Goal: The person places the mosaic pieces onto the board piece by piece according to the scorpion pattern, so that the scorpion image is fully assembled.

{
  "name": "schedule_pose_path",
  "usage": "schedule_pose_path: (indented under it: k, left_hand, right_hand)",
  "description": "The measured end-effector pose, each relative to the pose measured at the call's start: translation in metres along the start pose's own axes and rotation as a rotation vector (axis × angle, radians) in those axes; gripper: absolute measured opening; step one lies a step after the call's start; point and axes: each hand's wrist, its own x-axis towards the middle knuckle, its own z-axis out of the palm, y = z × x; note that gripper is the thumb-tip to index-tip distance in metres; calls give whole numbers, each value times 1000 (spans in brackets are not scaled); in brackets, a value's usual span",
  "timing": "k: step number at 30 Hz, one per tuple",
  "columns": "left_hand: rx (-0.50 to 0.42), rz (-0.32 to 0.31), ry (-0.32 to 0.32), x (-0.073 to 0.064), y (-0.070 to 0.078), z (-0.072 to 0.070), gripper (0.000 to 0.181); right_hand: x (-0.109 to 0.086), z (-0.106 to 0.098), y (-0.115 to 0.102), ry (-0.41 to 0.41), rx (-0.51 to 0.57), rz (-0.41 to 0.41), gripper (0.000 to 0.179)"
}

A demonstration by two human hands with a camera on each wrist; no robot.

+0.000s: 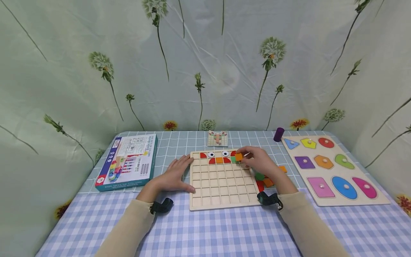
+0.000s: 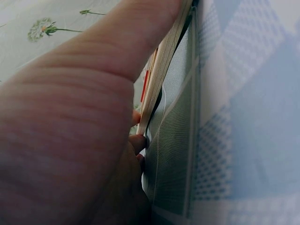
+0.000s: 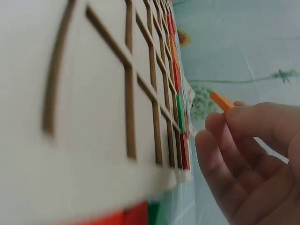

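A wooden grid board (image 1: 221,189) lies on the table, with coloured tiles in its two far rows. Among these are red quarter-round tiles (image 1: 212,161), white tiles with black dots (image 1: 211,155), an orange square (image 1: 219,160) and a green tile (image 1: 233,159). My right hand (image 1: 259,161) pinches an orange square tile (image 3: 221,101) between thumb and finger, raised off the board by its far right corner. Along the board's left edge rests my left hand (image 1: 174,175), its fingers extended and the thumb touching the edge.
Loose green (image 1: 259,176), red and orange tiles lie right of the board, partly under my right forearm. A small pattern card (image 1: 217,138) is behind it. Left stands a boxed toy (image 1: 128,160); right, a shape-puzzle board (image 1: 334,171) and a purple cylinder (image 1: 279,134).
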Motion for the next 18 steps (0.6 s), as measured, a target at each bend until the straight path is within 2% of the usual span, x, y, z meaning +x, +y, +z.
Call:
schedule_pose_path:
  k: [11,18]
  left_hand:
    - [-12,-4,-11,0,1,-1,120]
    - [-20,-12,-5,-1,2,0,121]
  right_hand:
    - [3,28,-23,-35,10,-31,29]
    - [6,40,-24,-46,28,-54,26]
